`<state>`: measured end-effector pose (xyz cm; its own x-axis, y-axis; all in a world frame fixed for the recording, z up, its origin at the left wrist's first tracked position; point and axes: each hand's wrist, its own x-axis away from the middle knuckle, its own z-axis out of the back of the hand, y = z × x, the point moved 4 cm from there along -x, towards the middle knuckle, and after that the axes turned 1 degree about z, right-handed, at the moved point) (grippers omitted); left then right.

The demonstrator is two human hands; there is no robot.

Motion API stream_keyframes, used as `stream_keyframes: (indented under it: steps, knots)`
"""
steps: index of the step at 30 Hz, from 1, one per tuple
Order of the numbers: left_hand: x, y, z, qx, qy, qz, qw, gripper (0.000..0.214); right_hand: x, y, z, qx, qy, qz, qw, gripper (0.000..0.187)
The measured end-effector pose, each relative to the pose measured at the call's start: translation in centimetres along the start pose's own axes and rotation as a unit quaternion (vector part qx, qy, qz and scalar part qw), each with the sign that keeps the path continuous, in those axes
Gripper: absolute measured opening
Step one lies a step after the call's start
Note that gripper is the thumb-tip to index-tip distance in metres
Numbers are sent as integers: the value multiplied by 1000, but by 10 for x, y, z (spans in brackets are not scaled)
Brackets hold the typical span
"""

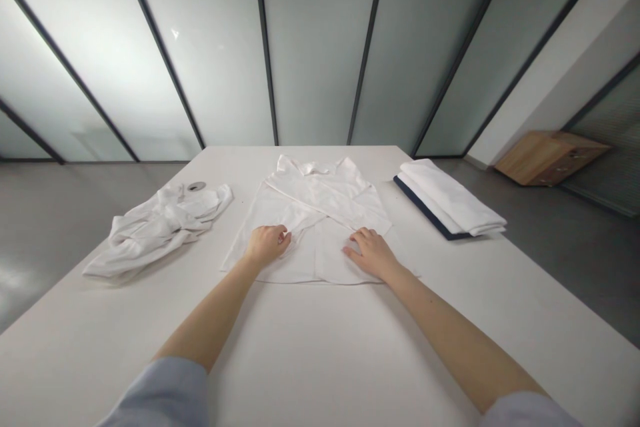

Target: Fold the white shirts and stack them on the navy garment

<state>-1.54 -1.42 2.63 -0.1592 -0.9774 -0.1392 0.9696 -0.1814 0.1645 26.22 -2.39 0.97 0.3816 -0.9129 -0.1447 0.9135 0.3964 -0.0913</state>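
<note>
A white collared shirt [320,197] lies spread on the white table, its collar toward the far end. Both sleeves are folded inward and cross over its front. My left hand [267,245] is at the shirt's left side, fingers curled toward the thumb around a bit of the sleeve fabric; the fingertips are partly hidden. On the lower right part, my right hand [373,253] rests palm down, with thumb and fingers apart and touching the cloth.
A crumpled white garment [163,223] lies at the table's left edge, near a round grey disc [197,186]. Folded white cloths [447,197] sit on a dark navy folded piece [430,212] at the right. Beyond the white table [320,347] stand frosted glass panels and a wooden cabinet [543,157].
</note>
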Motion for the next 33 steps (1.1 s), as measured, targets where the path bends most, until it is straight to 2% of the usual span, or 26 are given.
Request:
stream_keyframes:
  steps: [4, 8, 11, 15, 17, 19, 25, 30, 33]
  knots:
    - [1, 2, -4, 25, -9, 2, 1000, 41, -1, 4, -11, 17, -8, -6, 1000, 50]
    - [6, 8, -12, 28, -17, -58, 998, 58, -3, 10, -14, 22, 18, -11, 1000, 56]
    - [9, 10, -15, 23, -27, -80, 996, 74, -5, 10, -8, -5, 46, -8, 999, 49]
    - [11, 14, -12, 36, -27, -125, 991, 90, -3, 0, 2, -65, 39, 64, 995, 37]
    - [12, 16, -12, 40, -37, -146, 988, 89, -1, -5, 6, -84, 29, 90, 992, 36]
    - [12, 17, -13, 42, -50, -150, 987, 84, 0, -8, 7, -87, 18, 84, 992, 40]
    - [11, 20, -12, 55, -47, -156, 985, 69, 1, -9, 2, -65, 2, 64, 996, 61]
    - [11, 23, -8, 51, -14, -199, 979, 53, -1, -7, -1, -91, 38, 101, 990, 55]
    - [11, 25, -7, 58, 9, -229, 972, 42, -2, -10, -1, -106, 55, 138, 983, 43]
